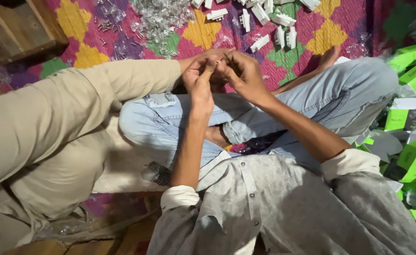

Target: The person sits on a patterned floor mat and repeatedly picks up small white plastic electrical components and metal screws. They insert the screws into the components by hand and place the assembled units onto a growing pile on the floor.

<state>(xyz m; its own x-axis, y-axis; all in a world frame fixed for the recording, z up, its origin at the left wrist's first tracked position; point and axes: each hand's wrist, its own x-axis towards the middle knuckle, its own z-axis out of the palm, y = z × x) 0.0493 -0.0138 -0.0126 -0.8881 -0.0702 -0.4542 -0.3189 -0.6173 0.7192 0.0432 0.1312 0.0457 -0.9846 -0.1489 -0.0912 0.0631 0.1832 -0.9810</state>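
My left hand (200, 79) and my right hand (244, 75) meet above my crossed legs in light blue jeans (312, 101). Their fingertips pinch together on a small thin dark part (227, 58), which the fingers mostly hide. A co-worker's arm in a beige sleeve (99, 89) reaches in from the left. That person's hand (203, 57) lies just behind my left hand, touching or nearly touching it.
A colourful patterned mat (326, 33) covers the floor. On it lie several white plastic pieces (276, 21), clear plastic bags (158, 19) and small screws (105, 24). Green and white boxes (413, 71) are piled at the right. A wooden crate (16, 28) stands at the upper left.
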